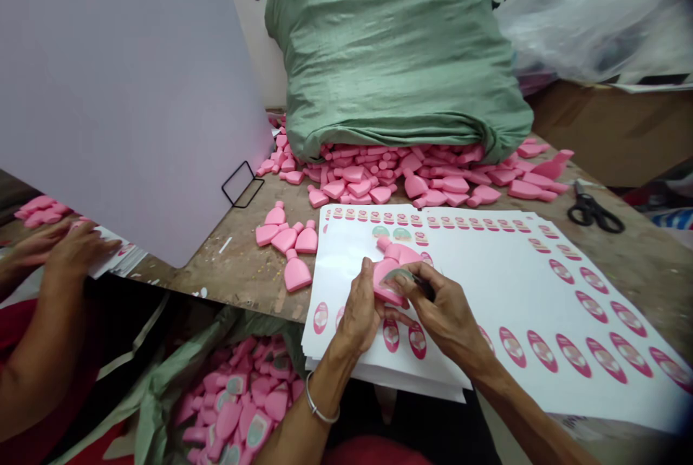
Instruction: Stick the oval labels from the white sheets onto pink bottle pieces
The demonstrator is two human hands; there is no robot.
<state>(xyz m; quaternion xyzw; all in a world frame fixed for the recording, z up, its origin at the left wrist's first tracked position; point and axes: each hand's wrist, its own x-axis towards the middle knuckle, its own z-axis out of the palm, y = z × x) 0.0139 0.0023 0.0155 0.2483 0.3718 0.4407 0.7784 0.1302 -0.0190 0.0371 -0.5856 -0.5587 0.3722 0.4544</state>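
Beyond the worn tabletop (232, 270) stands a white wall (265, 61) with black lettering. I take the held bottle (382, 276) as my clock centre. My left hand (362, 306) is wrapped around it, over a pile of sticker sheets (503, 270). My right hand (447, 313) has its thumb on the greenish label (394, 279) on the bottle's face and is clamped on a dark thing (424, 287) I cannot make out.

The sheets spread toward four o'clock; stickers remain along the edges while much of the middle is bare, so I judge many used. Between nine and ten o'clock lie a few loose bottles (297, 274); scissors (590, 203) rest between two and three. At eight o'clock, a bag (154, 407) holds pink bottles, several showing labels; I count those as done. At twelve, the big heap (354, 189) under a green sack (401, 46) shows no labels that I can see, so plenty seems left. Another person's hands (76, 245) are at nine, over papers (123, 257).
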